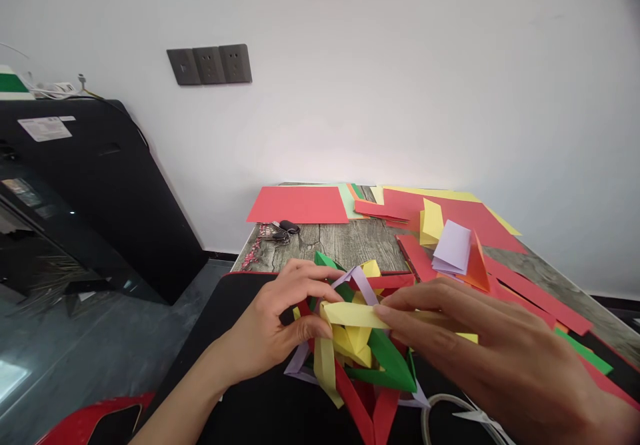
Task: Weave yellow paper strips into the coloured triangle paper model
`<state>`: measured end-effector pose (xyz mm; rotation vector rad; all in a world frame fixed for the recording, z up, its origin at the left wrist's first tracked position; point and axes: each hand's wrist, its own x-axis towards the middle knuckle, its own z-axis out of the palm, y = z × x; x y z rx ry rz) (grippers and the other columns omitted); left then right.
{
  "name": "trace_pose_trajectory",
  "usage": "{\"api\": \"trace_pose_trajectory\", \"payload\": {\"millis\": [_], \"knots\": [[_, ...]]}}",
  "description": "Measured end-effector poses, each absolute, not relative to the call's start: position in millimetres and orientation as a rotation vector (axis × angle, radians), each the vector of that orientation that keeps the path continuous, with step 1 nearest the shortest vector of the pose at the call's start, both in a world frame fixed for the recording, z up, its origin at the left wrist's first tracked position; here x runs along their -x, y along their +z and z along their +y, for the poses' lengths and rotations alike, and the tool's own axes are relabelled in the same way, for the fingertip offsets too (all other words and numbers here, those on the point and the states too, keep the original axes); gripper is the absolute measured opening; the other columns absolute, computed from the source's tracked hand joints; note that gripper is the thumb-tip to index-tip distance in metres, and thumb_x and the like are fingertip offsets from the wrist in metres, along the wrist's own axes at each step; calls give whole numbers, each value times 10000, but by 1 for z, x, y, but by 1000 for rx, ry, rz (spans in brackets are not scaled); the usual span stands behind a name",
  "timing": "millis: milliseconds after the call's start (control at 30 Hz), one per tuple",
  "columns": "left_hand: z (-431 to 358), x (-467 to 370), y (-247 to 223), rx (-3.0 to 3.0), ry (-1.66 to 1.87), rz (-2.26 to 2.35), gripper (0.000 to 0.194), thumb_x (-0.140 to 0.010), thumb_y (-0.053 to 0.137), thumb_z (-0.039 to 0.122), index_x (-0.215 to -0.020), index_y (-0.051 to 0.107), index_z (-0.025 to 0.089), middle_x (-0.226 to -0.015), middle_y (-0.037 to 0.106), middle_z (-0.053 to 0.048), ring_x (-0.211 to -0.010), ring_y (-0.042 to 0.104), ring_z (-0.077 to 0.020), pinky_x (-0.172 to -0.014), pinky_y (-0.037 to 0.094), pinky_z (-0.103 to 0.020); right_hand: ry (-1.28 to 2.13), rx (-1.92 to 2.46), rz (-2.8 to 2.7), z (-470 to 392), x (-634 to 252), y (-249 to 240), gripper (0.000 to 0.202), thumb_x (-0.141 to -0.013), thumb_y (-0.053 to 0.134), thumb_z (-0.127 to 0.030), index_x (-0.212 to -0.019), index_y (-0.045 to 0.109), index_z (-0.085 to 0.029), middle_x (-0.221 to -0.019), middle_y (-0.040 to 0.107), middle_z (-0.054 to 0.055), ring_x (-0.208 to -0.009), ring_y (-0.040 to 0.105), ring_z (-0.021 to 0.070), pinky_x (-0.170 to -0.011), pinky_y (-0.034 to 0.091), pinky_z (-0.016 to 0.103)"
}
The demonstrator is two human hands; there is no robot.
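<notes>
Low in the middle sits a folded-paper model (395, 361) made of interlocked green, red, yellow and lilac strips. A pale yellow paper strip (353, 314) lies across its top, folded at its left end so that one part hangs down. My left hand (285, 315) pinches that folded corner between thumb and fingers. From the right, my right hand (480, 338) grips the same strip farther along, its fingertips pressed on the paper. Part of the model is hidden behind both hands.
Red paper sheets (300, 205) lie at the back of the wooden table (325, 241), near a bunch of keys (283, 231). Folded lilac paper (453, 248) stands at the right among cut strips. Scissors (483, 417) and a cable (435, 401) lie at lower right. A black cabinet (95, 185) stands left.
</notes>
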<state>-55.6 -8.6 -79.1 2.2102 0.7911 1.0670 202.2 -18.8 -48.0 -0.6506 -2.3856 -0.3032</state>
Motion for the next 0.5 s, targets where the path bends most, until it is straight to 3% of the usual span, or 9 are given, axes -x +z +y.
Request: {"api": "trace_pose_trajectory", "payload": {"millis": [500], "knots": [[-8,55,-78,-2220,1095,796,324,-878,558,482,-1068,643,235,-1218,648,-94,-1151,538,-240,-968,432,-406,-264,662,-2532,-21,-217,-60,482,-899,385,-74,-1320,570,-218,-1091,674,104,-831,664,219,-591,542,308]]}}
